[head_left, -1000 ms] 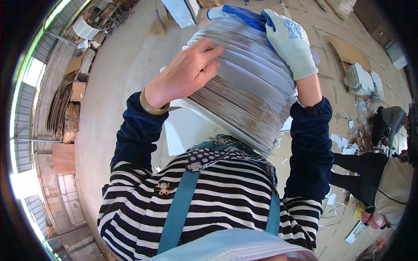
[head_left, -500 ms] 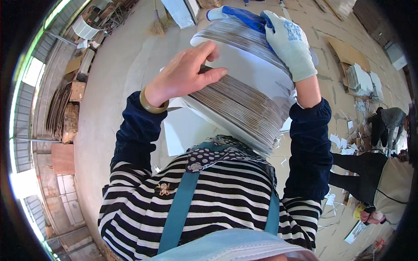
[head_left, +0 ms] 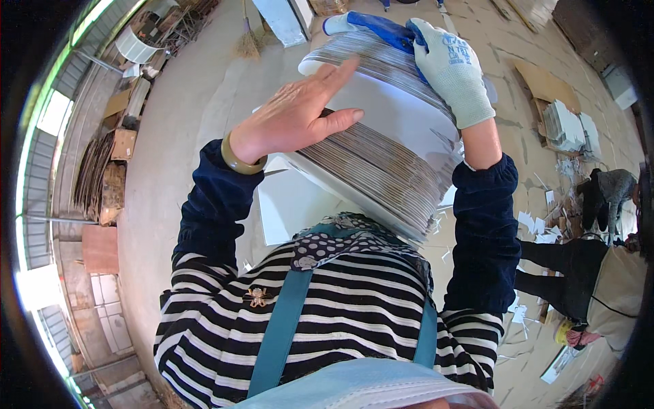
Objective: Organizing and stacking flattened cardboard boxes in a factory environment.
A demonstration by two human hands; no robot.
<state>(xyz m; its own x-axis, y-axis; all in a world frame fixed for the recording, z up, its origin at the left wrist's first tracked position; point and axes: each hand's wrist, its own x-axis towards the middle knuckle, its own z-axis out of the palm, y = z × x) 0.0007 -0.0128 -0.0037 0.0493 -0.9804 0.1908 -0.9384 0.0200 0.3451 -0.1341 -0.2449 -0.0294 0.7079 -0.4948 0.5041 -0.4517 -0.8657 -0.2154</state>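
Observation:
A thick stack of cardboard sheets [head_left: 381, 160] with brown edges and white faces stands in front of my chest, fanned into two bundles with a white face [head_left: 388, 102] between them. My bare left hand [head_left: 300, 112] is at its left side, fingers stretched out over the gap and thumb along the near bundle's edges. My right hand [head_left: 446, 68], in a white work glove, rests at the far bundle's right end. Its fingers are curled over a loose blue work glove [head_left: 381, 28] with a white cuff, which lies across the far bundle's top; the fingertips are partly hidden.
A white sheet [head_left: 293, 208] lies below the stack. To the right are stacked white sheets [head_left: 564, 126], paper scraps [head_left: 535, 225] on the floor and two people [head_left: 579, 273] at work. Flattened cardboard [head_left: 92, 174] leans at the left; a broom [head_left: 248, 41] stands at the back.
My left hand has shifted slightly right, and its curled fingers have straightened out across the gap between the bundles. My right hand and the loose glove stay nearly in place.

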